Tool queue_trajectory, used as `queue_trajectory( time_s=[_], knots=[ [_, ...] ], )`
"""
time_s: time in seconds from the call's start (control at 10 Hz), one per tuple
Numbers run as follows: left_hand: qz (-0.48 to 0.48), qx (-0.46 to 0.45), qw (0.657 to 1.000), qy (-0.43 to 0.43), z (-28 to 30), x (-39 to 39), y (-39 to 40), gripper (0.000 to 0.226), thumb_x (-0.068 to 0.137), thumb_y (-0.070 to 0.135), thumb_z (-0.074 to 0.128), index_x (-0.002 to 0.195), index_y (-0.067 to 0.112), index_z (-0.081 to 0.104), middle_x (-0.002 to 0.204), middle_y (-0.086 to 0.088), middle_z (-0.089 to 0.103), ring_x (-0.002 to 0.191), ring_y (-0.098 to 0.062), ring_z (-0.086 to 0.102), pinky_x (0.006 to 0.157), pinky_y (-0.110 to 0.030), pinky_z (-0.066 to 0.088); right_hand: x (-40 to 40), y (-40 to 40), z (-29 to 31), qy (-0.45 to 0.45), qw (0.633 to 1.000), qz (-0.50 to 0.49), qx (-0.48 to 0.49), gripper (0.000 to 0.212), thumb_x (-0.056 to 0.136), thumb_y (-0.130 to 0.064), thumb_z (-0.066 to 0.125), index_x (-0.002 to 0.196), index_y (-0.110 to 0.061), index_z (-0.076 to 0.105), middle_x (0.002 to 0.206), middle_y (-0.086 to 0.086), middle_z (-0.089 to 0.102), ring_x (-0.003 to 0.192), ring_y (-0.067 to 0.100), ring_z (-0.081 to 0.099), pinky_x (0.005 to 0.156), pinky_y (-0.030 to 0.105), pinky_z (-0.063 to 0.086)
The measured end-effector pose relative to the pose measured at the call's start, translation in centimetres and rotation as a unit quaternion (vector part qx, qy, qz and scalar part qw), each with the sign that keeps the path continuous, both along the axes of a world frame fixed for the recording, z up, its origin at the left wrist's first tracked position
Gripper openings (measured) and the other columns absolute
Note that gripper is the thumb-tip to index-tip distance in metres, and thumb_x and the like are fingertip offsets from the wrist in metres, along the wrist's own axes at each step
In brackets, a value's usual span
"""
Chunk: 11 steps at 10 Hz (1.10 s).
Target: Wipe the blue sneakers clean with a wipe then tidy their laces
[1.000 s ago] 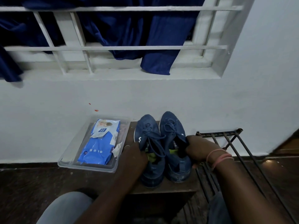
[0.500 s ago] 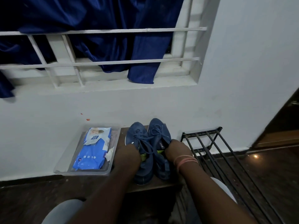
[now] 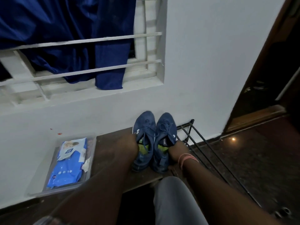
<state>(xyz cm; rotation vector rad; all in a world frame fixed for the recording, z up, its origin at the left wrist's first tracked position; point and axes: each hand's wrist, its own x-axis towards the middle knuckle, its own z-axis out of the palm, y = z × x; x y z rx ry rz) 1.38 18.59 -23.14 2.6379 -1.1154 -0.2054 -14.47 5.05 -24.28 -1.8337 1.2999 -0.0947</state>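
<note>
Two blue sneakers stand side by side on a low dark wooden bench (image 3: 112, 143), toes toward the wall. My left hand (image 3: 125, 146) grips the collar edge of the left sneaker (image 3: 144, 125). My right hand (image 3: 177, 151) grips the outer side of the right sneaker (image 3: 165, 127); pink bands circle that wrist. Laces lie loosely over both tongues, and yellow-green insoles show inside. A blue pack of wipes (image 3: 69, 161) lies in a clear plastic tray (image 3: 92, 159) on the bench's left end, with a crumpled white wipe (image 3: 86, 164) beside the pack.
A black metal rack (image 3: 201, 143) stands right of the bench against the white wall. Above are a barred window and a blue curtain (image 3: 73, 38). A dark wooden door frame (image 3: 263, 78) is at the right. My knee (image 3: 173, 200) is below the bench.
The view swung to the right and the shoes now sit further right on the bench, next to the rack. Both hands stay on the sneakers.
</note>
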Motion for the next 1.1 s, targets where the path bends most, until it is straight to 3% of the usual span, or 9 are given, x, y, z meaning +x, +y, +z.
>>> queue_trajectory(
  time_s=[0.1, 0.3, 0.5, 0.6, 0.7, 0.8, 0.9, 1.0, 1.1],
  knots=[
    [-0.069, 0.008, 0.998, 0.012, 0.5, 0.0, -6.2, 0.02, 0.095, 0.016, 0.054, 0.107, 0.021, 0.069, 0.101, -0.006, 0.072, 0.097, -0.03, 0.07, 0.073, -0.034, 0.054, -2.3, -3.1, 0.0, -0.03, 0.996, -0.09, -0.002, 0.026, 0.09, -0.005, 0.054, 0.114, 0.003, 0.063, 0.12, 0.024, 0.066, 0.11, 0.039, 0.063, 0.079, 0.03, 0.045],
    [-0.146, 0.03, 0.989, 0.017, -1.2, -0.9, -16.3, 0.022, 0.083, 0.011, 0.06, 0.098, 0.019, 0.074, 0.093, -0.006, 0.072, 0.089, -0.029, 0.068, 0.065, -0.028, 0.039, -4.3, -8.3, -2.6, 0.011, 0.987, -0.145, 0.061, 0.032, 0.099, -0.009, 0.051, 0.126, 0.006, 0.06, 0.133, 0.022, 0.062, 0.121, 0.035, 0.06, 0.09, 0.034, 0.048],
    [-0.113, 0.029, 0.993, 0.028, -4.6, -1.8, -21.2, 0.021, 0.082, 0.004, 0.057, 0.093, 0.012, 0.073, 0.089, -0.011, 0.068, 0.086, -0.034, 0.066, 0.065, -0.031, 0.041, -2.5, -9.3, -6.7, -0.013, 0.966, -0.17, 0.195, 0.038, 0.105, -0.012, 0.044, 0.14, 0.002, 0.051, 0.139, 0.019, 0.057, 0.122, 0.031, 0.062, 0.07, 0.028, 0.053],
    [-0.096, 0.028, 0.993, 0.056, -6.3, -1.5, -22.6, 0.023, 0.079, 0.002, 0.063, 0.097, 0.012, 0.074, 0.094, -0.011, 0.07, 0.09, -0.033, 0.067, 0.067, -0.032, 0.042, -1.6, -9.6, -8.3, -0.025, 0.956, -0.189, 0.221, 0.039, 0.105, -0.011, 0.043, 0.141, 0.003, 0.048, 0.139, 0.02, 0.056, 0.122, 0.032, 0.062, 0.067, 0.029, 0.054],
    [-0.1, 0.013, 0.991, 0.087, -8.0, -1.0, -23.2, 0.023, 0.084, 0.005, 0.062, 0.102, 0.012, 0.076, 0.096, -0.014, 0.072, 0.095, -0.034, 0.067, 0.07, -0.033, 0.044, -1.3, -9.8, -9.4, -0.03, 0.95, -0.202, 0.235, 0.037, 0.104, -0.013, 0.045, 0.137, 0.002, 0.051, 0.136, 0.019, 0.059, 0.118, 0.029, 0.064, 0.051, 0.022, 0.047],
    [-0.104, 0.0, 0.99, 0.095, -8.7, -0.8, -23.3, 0.024, 0.089, 0.006, 0.063, 0.107, 0.013, 0.077, 0.105, -0.015, 0.073, 0.102, -0.034, 0.065, 0.074, -0.032, 0.044, -0.8, -10.5, -12.2, -0.029, 0.943, -0.245, 0.223, 0.052, 0.087, -0.027, 0.061, 0.131, 0.0, 0.056, 0.128, 0.017, 0.065, 0.11, 0.031, 0.067, 0.068, 0.027, 0.057],
    [-0.103, 0.005, 0.99, 0.1, -8.4, -0.5, -22.9, 0.024, 0.089, 0.005, 0.063, 0.104, 0.014, 0.078, 0.107, -0.013, 0.073, 0.102, -0.033, 0.065, 0.076, -0.033, 0.047, -0.1, -13.3, -21.9, -0.059, 0.932, -0.308, 0.181, 0.068, 0.066, -0.034, 0.059, 0.127, -0.005, 0.055, 0.122, 0.02, 0.065, 0.104, 0.041, 0.067, 0.085, 0.056, 0.059],
    [-0.084, 0.002, 0.993, 0.088, -7.3, -0.5, -22.2, 0.016, 0.092, 0.011, 0.062, 0.099, 0.014, 0.076, 0.105, -0.01, 0.072, 0.099, -0.031, 0.066, 0.078, -0.034, 0.051, 0.8, -13.3, -24.2, -0.099, 0.93, -0.302, 0.184, 0.069, 0.065, -0.039, 0.059, 0.128, -0.012, 0.051, 0.122, 0.02, 0.064, 0.1, 0.044, 0.067, 0.083, 0.059, 0.058],
    [-0.108, 0.041, 0.991, 0.072, -6.3, -0.7, -21.0, 0.019, 0.092, 0.009, 0.058, 0.105, 0.009, 0.072, 0.11, -0.013, 0.07, 0.105, -0.033, 0.064, 0.084, -0.038, 0.053, 0.1, -10.3, -13.8, -0.094, 0.937, -0.266, 0.204, 0.057, 0.08, -0.03, 0.061, 0.133, -0.009, 0.054, 0.127, 0.018, 0.062, 0.11, 0.039, 0.064, 0.09, 0.042, 0.056]
  ],
)
